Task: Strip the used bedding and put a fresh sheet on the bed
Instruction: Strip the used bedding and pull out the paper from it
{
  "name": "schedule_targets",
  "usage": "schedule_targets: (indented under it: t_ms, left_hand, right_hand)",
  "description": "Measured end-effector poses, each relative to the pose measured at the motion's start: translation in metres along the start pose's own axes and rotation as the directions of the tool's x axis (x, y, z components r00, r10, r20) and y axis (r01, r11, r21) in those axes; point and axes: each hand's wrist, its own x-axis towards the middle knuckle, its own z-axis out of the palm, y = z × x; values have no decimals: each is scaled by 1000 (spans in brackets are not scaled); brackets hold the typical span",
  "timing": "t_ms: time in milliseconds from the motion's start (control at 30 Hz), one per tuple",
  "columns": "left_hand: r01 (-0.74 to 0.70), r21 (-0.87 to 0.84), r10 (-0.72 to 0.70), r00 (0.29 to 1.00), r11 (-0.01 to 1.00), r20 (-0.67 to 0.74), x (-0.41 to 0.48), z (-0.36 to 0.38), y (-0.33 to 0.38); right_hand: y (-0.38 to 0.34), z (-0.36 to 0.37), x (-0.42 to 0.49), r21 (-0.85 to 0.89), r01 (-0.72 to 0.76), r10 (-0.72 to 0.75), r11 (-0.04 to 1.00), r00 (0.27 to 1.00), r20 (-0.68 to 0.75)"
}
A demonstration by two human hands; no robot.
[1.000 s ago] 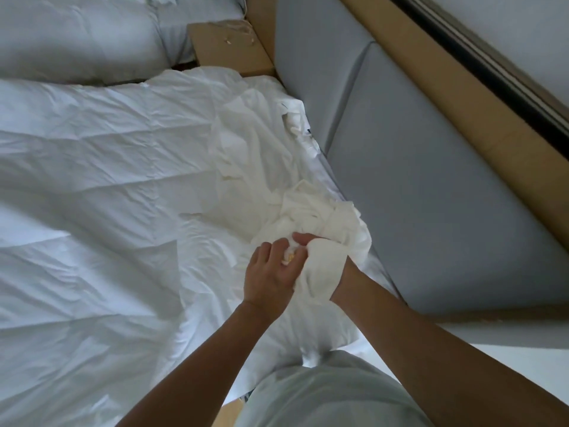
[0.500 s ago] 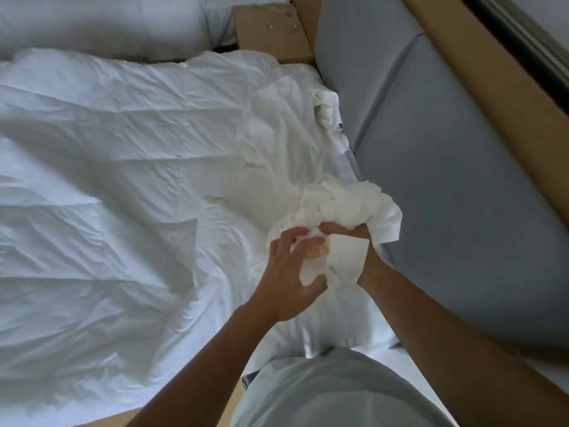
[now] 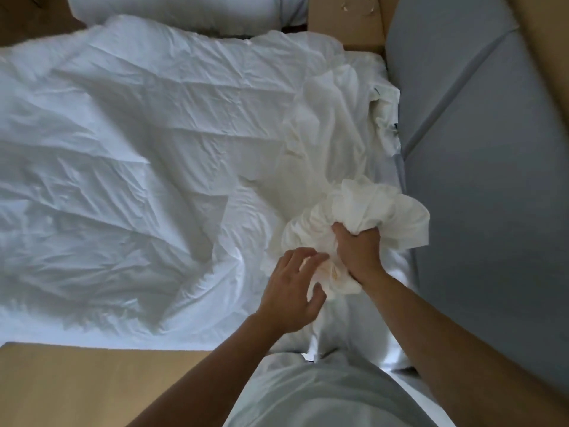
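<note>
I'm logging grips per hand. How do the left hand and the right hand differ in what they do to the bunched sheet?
The right hand is clenched in a fist around the bunched sheet; the left hand has loose, spread fingers that only touch it. The right hand is nearer the grey padded panel; the left hand is nearer the person's body. Both are bare and on the same white wad.

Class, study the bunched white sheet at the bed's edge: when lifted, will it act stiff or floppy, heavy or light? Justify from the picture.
Probably floppy: the sheet crumples into loose folds above the right hand gripping it. Likely light for its size, since one fist bunches the wad. Its rest trails across the bed, so it may drag.
</note>
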Motion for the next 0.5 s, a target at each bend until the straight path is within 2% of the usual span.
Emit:
schedule_targets:
  t_ms: [33,100,167,200,267,367,433,500]
  left_hand:
    - [60,61,-57,997,996,-56,0,-7,-15]
    - [305,188,-284,950,933,-131,6,-23,-52]
    - [548,328,-576,817,770,-13,15,-33,-91]
    - [588,396,-666,741,705,85,20,-34,-107]
    - [564,492,-727,643,663,241,29,-23,-136]
    - [497,616,-769,557,612,314,41,7,-168]
    - [446,672,-766,572,591,293,39,19,-191]
    - [381,653,-686,662,655,302,35,18,-220]
  right_hand:
    - [5,-1,1,-40,35,-35,999,999,1]
    - [12,-3,0,-120,102,-103,987,995,-1]
    - [18,-1,-4,-170,129,-132,977,991,-1]
    - [20,1,-6,-184,139,-143,973,990,-11]
    - [24,5,-12,-221,164,-179,961,983,-48]
    - [32,9,-20,-272,155,-193,950,974,-119]
    - [38,9,-26,-302,113,-171,947,970,-173]
    - [43,8,-31,-352,60,-151,934,960,-236]
